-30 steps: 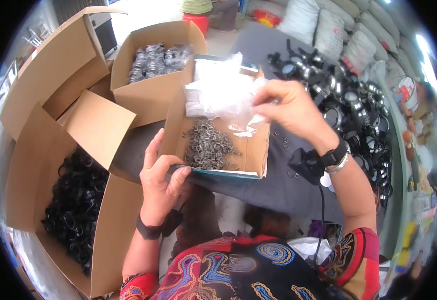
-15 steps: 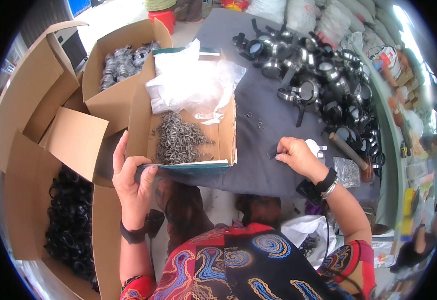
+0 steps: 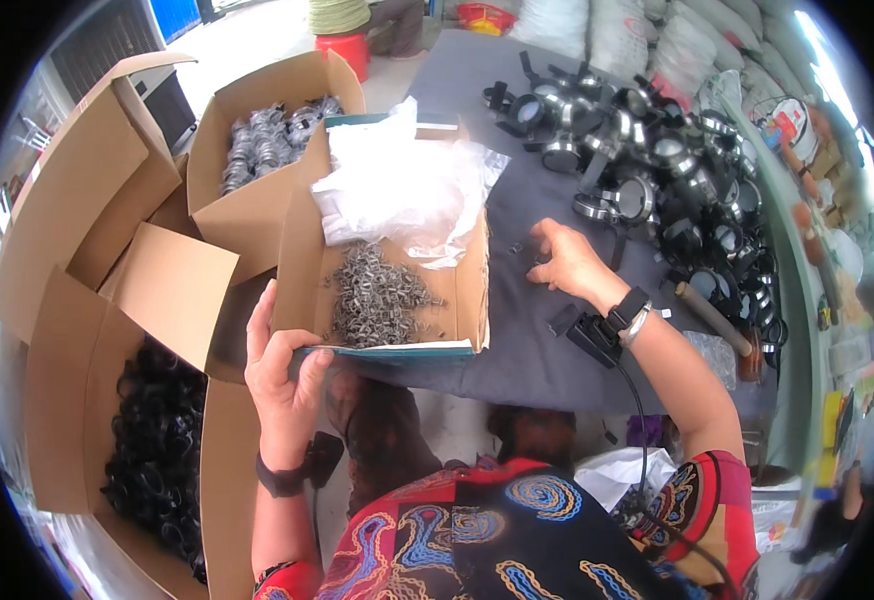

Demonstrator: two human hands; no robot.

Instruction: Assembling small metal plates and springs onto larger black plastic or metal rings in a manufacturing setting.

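My left hand [image 3: 292, 370] grips the near left corner of a shallow cardboard box [image 3: 472, 290], thumb on the near edge and fingers along the side. A heap of small metal clips [image 3: 377, 300] fills the box's near part, with crumpled white plastic bags [image 3: 402, 195] over the far part. To the right of the box, my right hand [image 3: 572, 262] reaches over the grey cloth, thumb and forefinger apart. Beside its fingertips lies a loose metal clip [image 3: 517, 247]. A small dark piece [image 3: 562, 320] rests on the cloth nearer to me, by the wrist-worn black device [image 3: 595, 340].
Round black-and-silver clamp-like parts [image 3: 637, 200] are heaped at the right. A wooden-handled hammer [image 3: 712, 310] and a clear plastic bag [image 3: 709, 355] lie nearer. Cartons on the left hold black rings [image 3: 157, 450] and wrapped metal parts [image 3: 272, 145]. A person sits on a red stool [image 3: 347, 55] beyond.
My right hand has moved away from the small dark piece, forward and left to the loose clip, and its fingers have parted. My left hand keeps its grip on the box. The whole view has shifted slightly.
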